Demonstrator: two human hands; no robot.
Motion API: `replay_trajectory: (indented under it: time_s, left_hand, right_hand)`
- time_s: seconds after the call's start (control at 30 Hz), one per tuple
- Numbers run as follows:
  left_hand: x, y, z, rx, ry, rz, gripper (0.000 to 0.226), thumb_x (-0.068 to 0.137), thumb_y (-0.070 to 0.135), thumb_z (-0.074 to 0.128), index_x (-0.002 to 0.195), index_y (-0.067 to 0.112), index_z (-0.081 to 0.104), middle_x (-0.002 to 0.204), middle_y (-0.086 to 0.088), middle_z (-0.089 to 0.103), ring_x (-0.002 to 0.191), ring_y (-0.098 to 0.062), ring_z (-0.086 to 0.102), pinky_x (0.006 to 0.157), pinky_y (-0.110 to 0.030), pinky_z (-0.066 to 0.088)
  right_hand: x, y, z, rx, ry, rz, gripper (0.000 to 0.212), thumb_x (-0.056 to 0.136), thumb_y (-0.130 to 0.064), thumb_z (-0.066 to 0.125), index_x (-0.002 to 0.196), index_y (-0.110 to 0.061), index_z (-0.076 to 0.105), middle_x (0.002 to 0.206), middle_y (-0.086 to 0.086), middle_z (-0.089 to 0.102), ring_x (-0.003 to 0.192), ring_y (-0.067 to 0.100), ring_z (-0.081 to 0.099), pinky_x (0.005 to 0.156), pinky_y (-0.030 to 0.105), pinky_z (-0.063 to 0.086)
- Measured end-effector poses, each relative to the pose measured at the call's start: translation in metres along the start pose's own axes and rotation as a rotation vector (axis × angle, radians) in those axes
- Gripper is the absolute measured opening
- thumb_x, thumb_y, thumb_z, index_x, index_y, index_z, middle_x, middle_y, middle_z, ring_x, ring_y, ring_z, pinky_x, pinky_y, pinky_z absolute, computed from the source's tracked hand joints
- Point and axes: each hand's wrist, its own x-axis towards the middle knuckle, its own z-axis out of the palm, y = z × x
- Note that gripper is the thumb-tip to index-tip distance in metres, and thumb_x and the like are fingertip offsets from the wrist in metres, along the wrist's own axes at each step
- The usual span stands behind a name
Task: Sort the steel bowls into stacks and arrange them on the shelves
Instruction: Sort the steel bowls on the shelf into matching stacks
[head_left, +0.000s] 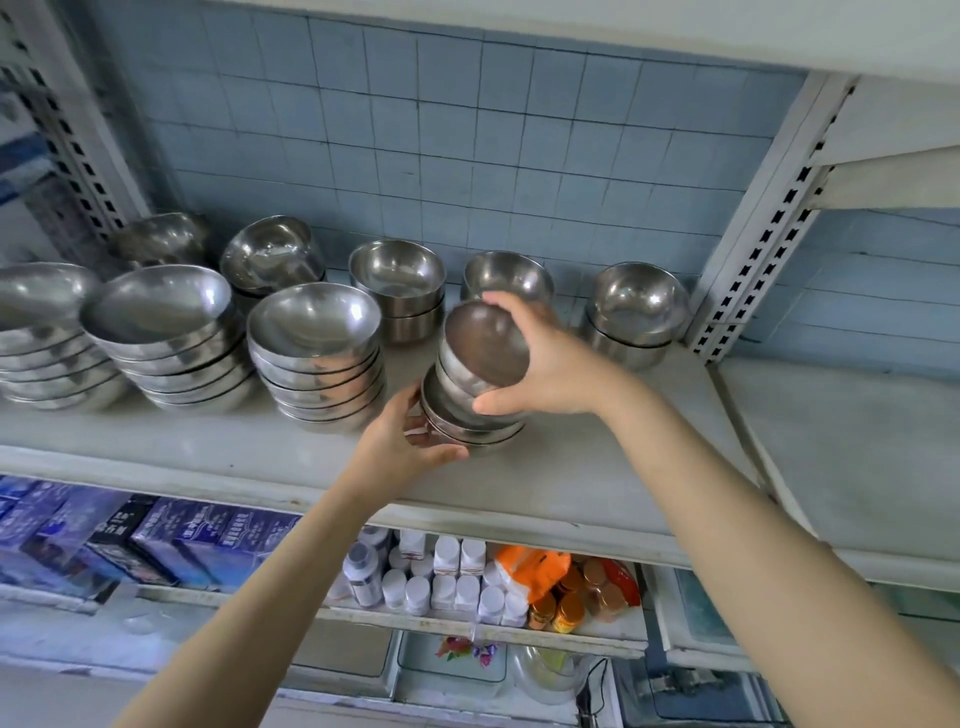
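Observation:
A small stack of steel bowls (470, 415) stands on the white shelf (597, 467), near its front. My right hand (545, 358) grips the tilted top bowl (485, 340) of that stack, fingers over its rim and thumb below. My left hand (402, 447) holds the bottom bowls of the stack from the left. Tall stacks of wide bowls (317, 353) (166, 338) stand to the left. Short stacks of deeper bowls (400, 286) (636, 312) line the back of the shelf.
A slotted upright post (769, 228) bounds the shelf on the right, with another shelf bay (857, 441) beyond it. The lower shelf holds blue boxes (182, 535), white bottles (447, 577) and orange packets (535, 566). A tiled wall (467, 130) is behind.

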Motion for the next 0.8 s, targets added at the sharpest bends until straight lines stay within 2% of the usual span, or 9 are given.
replay_trajectory:
  time_s: [0.1, 0.17, 0.3, 0.37, 0.47, 0.53, 0.6, 0.67, 0.8]
  left_hand:
    - [-0.003, -0.002, -0.006, 0.008, -0.038, 0.000, 0.086, 0.062, 0.017, 0.094, 0.134, 0.019, 0.047, 0.105, 0.014, 0.067, 0.092, 0.004, 0.066, 0.076, -0.010, 0.052]
    - [-0.002, -0.004, -0.009, 0.002, -0.046, 0.000, 0.084, 0.063, 0.015, 0.093, 0.134, 0.016, 0.049, 0.105, 0.013, 0.067, 0.090, 0.006, 0.066, 0.073, -0.008, 0.050]
    - [-0.002, -0.008, -0.014, -0.017, -0.053, 0.002, 0.087, 0.063, 0.015, 0.093, 0.138, 0.015, 0.047, 0.114, 0.005, 0.068, 0.095, 0.001, 0.066, 0.076, -0.006, 0.049]
    - [-0.002, -0.010, -0.018, -0.007, -0.049, 0.002, 0.092, 0.062, 0.019, 0.094, 0.140, 0.016, 0.045, 0.117, 0.004, 0.067, 0.098, -0.004, 0.067, 0.081, -0.010, 0.051]
    - [-0.002, -0.012, -0.028, 0.015, -0.038, 0.013, 0.106, 0.050, 0.044, 0.093, 0.141, 0.019, 0.045, 0.119, 0.004, 0.068, 0.105, -0.012, 0.068, 0.097, -0.035, 0.054]
    - [-0.003, -0.012, -0.033, 0.044, -0.043, 0.018, 0.106, 0.046, 0.052, 0.088, 0.138, 0.022, 0.047, 0.117, 0.006, 0.069, 0.106, -0.014, 0.067, 0.098, -0.041, 0.053]
    - [-0.005, -0.012, -0.035, 0.060, -0.047, 0.028, 0.095, 0.055, 0.038, 0.093, 0.138, 0.021, 0.049, 0.116, 0.006, 0.069, 0.106, -0.015, 0.067, 0.098, -0.039, 0.052]
    - [-0.007, -0.013, -0.036, 0.061, -0.046, 0.038, 0.085, 0.065, 0.025, 0.092, 0.138, 0.020, 0.050, 0.112, 0.008, 0.068, 0.103, -0.013, 0.066, 0.094, -0.030, 0.052]
    - [-0.012, -0.013, -0.036, 0.068, -0.032, 0.059, 0.071, 0.070, 0.027, 0.089, 0.132, 0.024, 0.055, 0.106, 0.015, 0.069, 0.094, 0.000, 0.067, 0.088, -0.025, 0.053]
  right_hand:
    - [0.009, -0.002, 0.026, -0.072, -0.032, 0.018, 0.112, 0.063, -0.045, 0.088, 0.151, -0.044, 0.019, 0.149, -0.003, 0.030, 0.139, 0.018, 0.032, 0.111, 0.033, 0.032]
    - [0.011, -0.005, 0.030, -0.092, -0.036, 0.031, 0.111, 0.065, -0.044, 0.087, 0.152, -0.043, 0.019, 0.148, -0.003, 0.028, 0.140, 0.018, 0.028, 0.112, 0.032, 0.030]
    - [0.013, -0.016, 0.027, -0.157, -0.075, 0.041, 0.114, 0.066, -0.041, 0.088, 0.154, -0.044, 0.015, 0.153, -0.004, 0.024, 0.140, 0.015, 0.025, 0.101, 0.025, 0.024]
    - [0.014, -0.020, 0.028, -0.158, -0.080, 0.052, 0.114, 0.067, -0.041, 0.088, 0.154, -0.045, 0.014, 0.154, -0.005, 0.022, 0.141, 0.014, 0.023, 0.100, 0.024, 0.022]
    - [0.018, -0.025, 0.032, -0.134, -0.101, 0.061, 0.115, 0.066, -0.043, 0.088, 0.154, -0.047, 0.013, 0.156, -0.009, 0.018, 0.145, 0.014, 0.020, 0.104, 0.025, 0.023]
    - [0.021, -0.029, 0.034, -0.150, -0.118, 0.058, 0.118, 0.065, -0.045, 0.089, 0.153, -0.049, 0.012, 0.158, -0.012, 0.015, 0.147, 0.015, 0.016, 0.106, 0.026, 0.022]
    - [0.022, -0.035, 0.034, -0.194, -0.144, 0.063, 0.118, 0.065, -0.045, 0.089, 0.153, -0.051, 0.010, 0.160, -0.013, 0.010, 0.149, 0.015, 0.011, 0.105, 0.026, 0.019]
    - [0.020, -0.039, 0.031, -0.222, -0.177, 0.078, 0.117, 0.068, -0.044, 0.088, 0.154, -0.050, 0.009, 0.161, -0.015, 0.007, 0.149, 0.014, 0.006, 0.103, 0.026, 0.016]
    - [0.017, -0.041, 0.029, -0.195, -0.192, 0.104, 0.120, 0.067, -0.044, 0.089, 0.153, -0.052, 0.007, 0.163, -0.017, 0.001, 0.151, 0.013, 0.001, 0.110, 0.029, 0.016]
